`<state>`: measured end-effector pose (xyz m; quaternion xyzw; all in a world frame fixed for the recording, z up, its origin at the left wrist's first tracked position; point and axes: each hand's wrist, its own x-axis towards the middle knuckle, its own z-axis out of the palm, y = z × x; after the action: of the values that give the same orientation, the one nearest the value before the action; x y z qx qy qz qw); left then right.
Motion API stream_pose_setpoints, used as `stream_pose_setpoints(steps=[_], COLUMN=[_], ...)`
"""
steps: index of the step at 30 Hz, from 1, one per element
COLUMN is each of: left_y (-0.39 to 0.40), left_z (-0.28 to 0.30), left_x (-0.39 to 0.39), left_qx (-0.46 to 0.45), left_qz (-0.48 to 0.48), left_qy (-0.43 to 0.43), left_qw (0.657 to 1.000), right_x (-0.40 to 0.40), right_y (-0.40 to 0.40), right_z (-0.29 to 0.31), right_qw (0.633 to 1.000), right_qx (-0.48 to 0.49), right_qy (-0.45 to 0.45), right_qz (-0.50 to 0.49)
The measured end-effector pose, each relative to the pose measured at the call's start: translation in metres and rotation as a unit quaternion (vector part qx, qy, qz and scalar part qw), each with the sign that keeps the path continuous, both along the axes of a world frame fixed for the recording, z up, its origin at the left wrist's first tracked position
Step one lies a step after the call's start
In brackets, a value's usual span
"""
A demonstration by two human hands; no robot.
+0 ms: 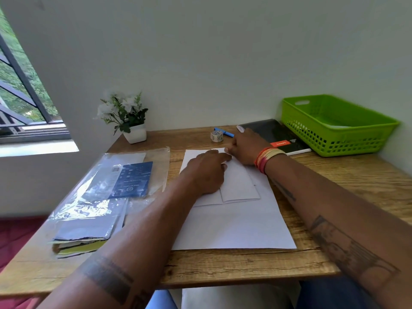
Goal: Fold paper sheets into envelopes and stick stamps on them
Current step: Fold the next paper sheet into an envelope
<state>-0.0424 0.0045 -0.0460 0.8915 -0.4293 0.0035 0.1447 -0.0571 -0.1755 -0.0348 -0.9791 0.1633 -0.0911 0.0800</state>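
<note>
A partly folded white paper (pixel 239 186) lies on top of a flat white sheet (pixel 236 228) in the middle of the wooden desk (pixel 245 264). My left hand (pixel 207 172) lies flat on the folded paper's left part, fingers pointing toward its far edge. My right hand (pixel 247 148) rests at the paper's far right corner, its fingers bent down onto the top edge; whether they pinch the paper is hidden. A small roll of stamps (pixel 217 136) stands just beyond the paper.
A clear plastic pack of paper with a blue label (pixel 116 188) lies at the left. A blue pen (pixel 225 132), a black notebook (pixel 274 134) and a green basket (pixel 334 126) sit at the back right. A potted plant (pixel 127 117) stands back left.
</note>
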Motion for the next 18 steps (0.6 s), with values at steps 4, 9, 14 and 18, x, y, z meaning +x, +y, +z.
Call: stream_pose_setpoints(steps=[4, 9, 14, 18], left_y=[0.0008, -0.0018, -0.0026, -0.0050], left_z=[0.0011, 0.0004, -0.0022, -0.0045], left_x=[-0.0005, -0.0041, -0.0025, -0.0025], left_qx=[0.001, 0.020, 0.014, 0.016], left_qz=[0.027, 0.033, 0.034, 0.036], left_qy=[0.011, -0.002, -0.017, -0.024], left_qw=[1.000, 0.999, 0.999, 0.999], right_x=[-0.0020, -0.0051, -0.0077, -0.0060], right_y=[0.0028, 0.0025, 0.0039, 0.0094], right_z=[0.0022, 0.0036, 0.0049, 0.0041], right_qw=[1.000, 0.999, 1.000, 0.999], right_qx=[-0.003, 0.015, -0.007, -0.028], right_qy=[0.004, -0.024, -0.003, 0.009], right_qz=[-0.008, -0.019, -0.002, -0.019])
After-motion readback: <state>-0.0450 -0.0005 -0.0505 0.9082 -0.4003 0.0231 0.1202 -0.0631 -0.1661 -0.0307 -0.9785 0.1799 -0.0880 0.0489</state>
